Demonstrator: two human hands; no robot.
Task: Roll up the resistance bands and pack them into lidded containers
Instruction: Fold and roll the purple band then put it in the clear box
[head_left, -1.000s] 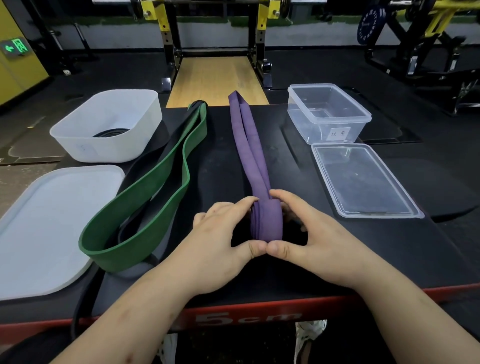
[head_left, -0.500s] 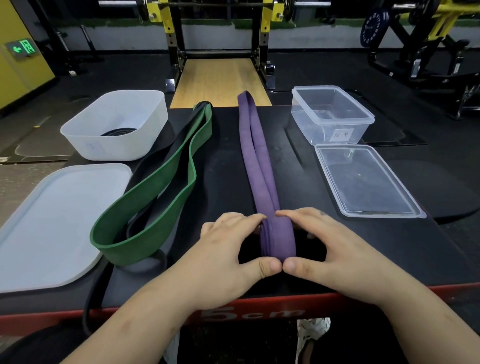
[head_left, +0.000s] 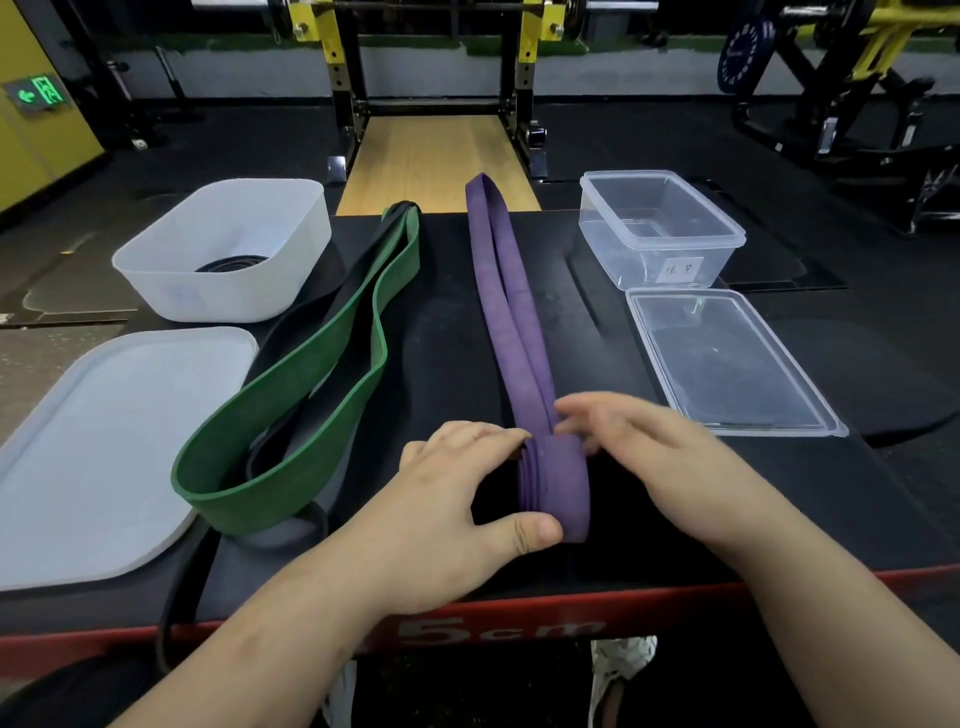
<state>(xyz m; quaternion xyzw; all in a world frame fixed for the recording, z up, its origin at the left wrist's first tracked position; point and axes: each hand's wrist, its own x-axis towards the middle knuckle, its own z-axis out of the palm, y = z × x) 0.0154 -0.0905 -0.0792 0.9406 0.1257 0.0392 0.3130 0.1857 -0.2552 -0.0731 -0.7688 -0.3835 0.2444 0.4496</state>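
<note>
**Purple band: roll axis crosswise, free strip running straight away from you**

Purple band (head_left: 511, 332) lies on the bench (head_left: 447, 322) as a flat doubled strip. Its long axis runs from your hands toward the far edge, leaning slightly to your left as it recedes. The near end is wound into a roll (head_left: 556, 483) that sits between your hands, close to the bench's near edge. The roll's own axis lies across you, left to right, at right angles to the strip.

Your left hand (head_left: 452, 514) pinches the roll's left end, thumb on the near side and fingertips on the far side. Your right hand (head_left: 670, 467) arches over the right end, with its fingers bent toward the spot where the strip leaves the roll. Those fingers are blurred and the thumb is hidden, so you cannot tell whether that hand grips or only rests. Both hands are about equally near the roll, one at each end.

Judged from this layout, the coming move is a forward turn of the roll along the strip, away from you; most of the strip lies unwound. Keep both ends level, or the layers showing at the left end may telescope.

The clear container (head_left: 639, 265) stands at the far right, with its clear lid (head_left: 727, 364) lying just in front of it, nearer your right hand.
</note>
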